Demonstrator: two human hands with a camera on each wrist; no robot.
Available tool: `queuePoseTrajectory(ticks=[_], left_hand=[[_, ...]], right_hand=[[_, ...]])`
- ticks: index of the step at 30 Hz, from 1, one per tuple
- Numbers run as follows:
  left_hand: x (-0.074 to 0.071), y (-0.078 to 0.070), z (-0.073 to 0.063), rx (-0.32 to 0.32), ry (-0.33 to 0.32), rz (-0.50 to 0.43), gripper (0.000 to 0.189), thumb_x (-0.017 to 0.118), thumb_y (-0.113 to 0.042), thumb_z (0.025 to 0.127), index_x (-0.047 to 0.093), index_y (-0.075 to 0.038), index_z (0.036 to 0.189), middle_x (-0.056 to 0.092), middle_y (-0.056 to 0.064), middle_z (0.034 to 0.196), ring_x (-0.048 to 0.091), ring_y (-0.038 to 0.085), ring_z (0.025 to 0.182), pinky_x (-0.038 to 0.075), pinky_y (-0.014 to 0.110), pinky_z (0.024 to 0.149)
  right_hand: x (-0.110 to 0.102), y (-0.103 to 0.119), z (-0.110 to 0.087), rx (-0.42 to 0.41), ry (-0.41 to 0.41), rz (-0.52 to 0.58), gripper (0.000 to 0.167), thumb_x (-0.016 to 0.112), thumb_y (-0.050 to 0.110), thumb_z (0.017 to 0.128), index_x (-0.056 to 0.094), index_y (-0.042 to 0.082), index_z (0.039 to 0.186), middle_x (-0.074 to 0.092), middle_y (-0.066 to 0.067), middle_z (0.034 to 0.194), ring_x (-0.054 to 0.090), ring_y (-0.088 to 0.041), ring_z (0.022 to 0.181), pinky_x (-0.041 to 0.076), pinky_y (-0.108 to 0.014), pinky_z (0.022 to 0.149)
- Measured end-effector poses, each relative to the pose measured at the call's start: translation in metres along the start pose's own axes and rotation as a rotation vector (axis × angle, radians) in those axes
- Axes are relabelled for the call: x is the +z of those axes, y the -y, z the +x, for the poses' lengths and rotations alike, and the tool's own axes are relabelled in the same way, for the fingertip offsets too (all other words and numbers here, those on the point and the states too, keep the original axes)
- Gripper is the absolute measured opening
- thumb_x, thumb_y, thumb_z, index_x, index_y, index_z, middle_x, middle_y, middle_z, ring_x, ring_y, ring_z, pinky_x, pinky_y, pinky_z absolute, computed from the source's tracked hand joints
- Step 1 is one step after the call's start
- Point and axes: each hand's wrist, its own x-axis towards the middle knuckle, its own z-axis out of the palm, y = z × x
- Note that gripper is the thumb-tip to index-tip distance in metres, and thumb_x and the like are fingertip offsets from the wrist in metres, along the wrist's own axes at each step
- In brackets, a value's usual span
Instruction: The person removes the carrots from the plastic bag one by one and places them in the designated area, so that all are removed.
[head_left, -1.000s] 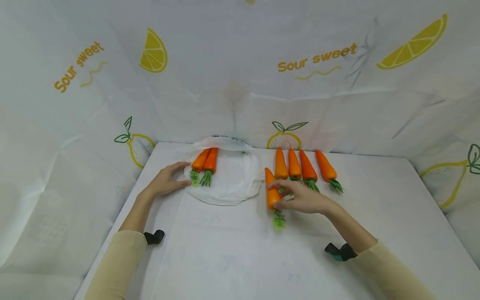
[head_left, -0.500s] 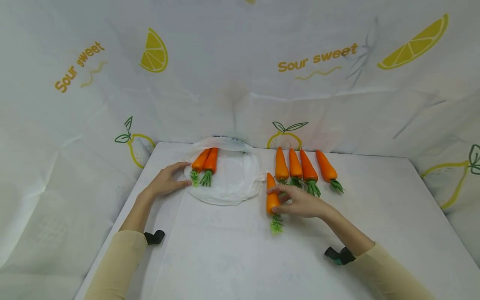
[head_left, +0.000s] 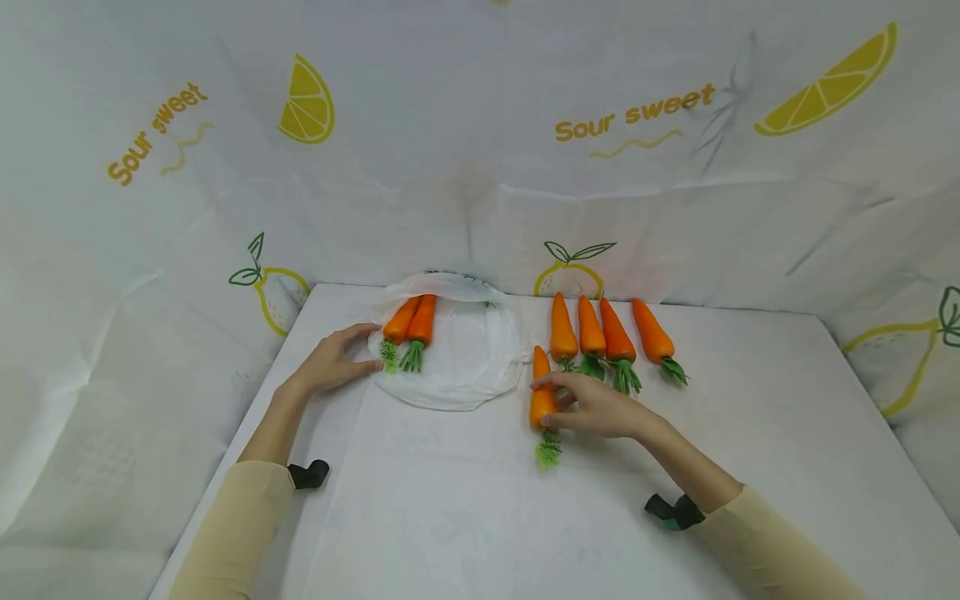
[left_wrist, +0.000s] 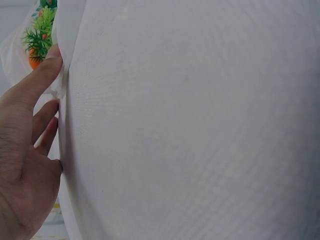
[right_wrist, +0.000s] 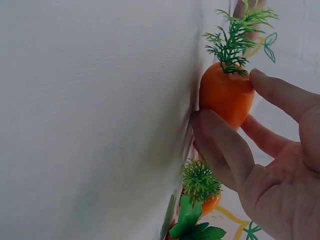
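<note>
My right hand (head_left: pixel 592 406) holds an orange carrot (head_left: pixel 542 400) with a feathery green top between thumb and fingers, low over the table right of the plastic bag. The right wrist view shows the thumb and fingers on either side of this carrot (right_wrist: pixel 226 95). Spread around the left edge of the white plastic bag (head_left: pixel 472 383), my left hand (head_left: pixel 327 360) touches its rim with thumb and fingertips. Inside the bag's open mouth lie two carrots (head_left: pixel 422 321), side by side, green tops toward me. Their tips are hidden under the bag's upper edge.
Several carrots stand in a row behind the right hand, including a reddish-orange carrot (head_left: pixel 617 333) and a separate carrot (head_left: pixel 652 331) farther right. A white cloth backdrop (head_left: pixel 465 125) with lemon prints rises behind the white table (head_left: pixel 450 517).
My right hand has drawn the carrot slightly toward me, away from the row, and it now points straighter. The left hand and bag have stayed in place.
</note>
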Motion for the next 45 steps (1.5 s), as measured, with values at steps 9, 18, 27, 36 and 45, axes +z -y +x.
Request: queuePoseTrajectory(ticks=[9,18,27,36,45], left_hand=[[0.0,0.001,0.0,-0.017,0.001,0.003,0.076,0.084,-0.039,0.095,0.052,-0.018,0.16,0.047,0.017,0.171,0.035,0.045,0.163,0.026,0.07,0.133],[-0.001,0.001,0.001,-0.022,0.001,-0.012,0.076,0.086,-0.038,0.095,0.053,-0.018,0.16,0.048,0.015,0.17,0.036,0.043,0.163,0.027,0.068,0.134],[0.0,0.001,0.001,-0.007,-0.001,-0.002,0.076,0.085,-0.038,0.095,0.053,-0.016,0.16,0.048,0.018,0.169,0.037,0.046,0.162,0.027,0.07,0.132],[0.0,0.0,0.001,-0.012,0.0,-0.009,0.075,0.086,-0.036,0.094,0.054,-0.016,0.159,0.05,0.017,0.169,0.037,0.044,0.162,0.027,0.069,0.133],[-0.001,-0.001,-0.001,-0.007,-0.002,-0.007,0.075,0.085,-0.036,0.095,0.053,-0.015,0.159,0.049,0.018,0.169,0.036,0.045,0.162,0.026,0.07,0.133]], right_hand=[[-0.001,0.005,-0.002,0.003,0.02,-0.041,0.056,0.079,0.028,0.1,0.063,0.001,0.147,0.069,-0.016,0.144,0.076,-0.028,0.112,0.065,-0.032,0.091],[-0.012,0.013,-0.008,0.009,-0.004,-0.085,0.055,0.08,0.031,0.1,0.066,0.003,0.145,0.072,-0.017,0.136,0.076,-0.027,0.108,0.068,-0.04,0.092],[-0.018,0.013,-0.01,-0.02,-0.037,-0.06,0.055,0.079,0.027,0.101,0.063,0.001,0.147,0.068,-0.02,0.144,0.075,-0.03,0.113,0.067,-0.043,0.097],[-0.022,0.015,-0.009,-0.016,-0.05,-0.048,0.055,0.08,0.029,0.1,0.065,0.002,0.145,0.069,-0.022,0.143,0.078,-0.034,0.115,0.068,-0.043,0.094],[-0.023,0.02,-0.007,-0.068,-0.061,-0.001,0.053,0.079,0.023,0.101,0.064,0.001,0.147,0.068,-0.021,0.143,0.075,-0.033,0.117,0.067,-0.044,0.099]])
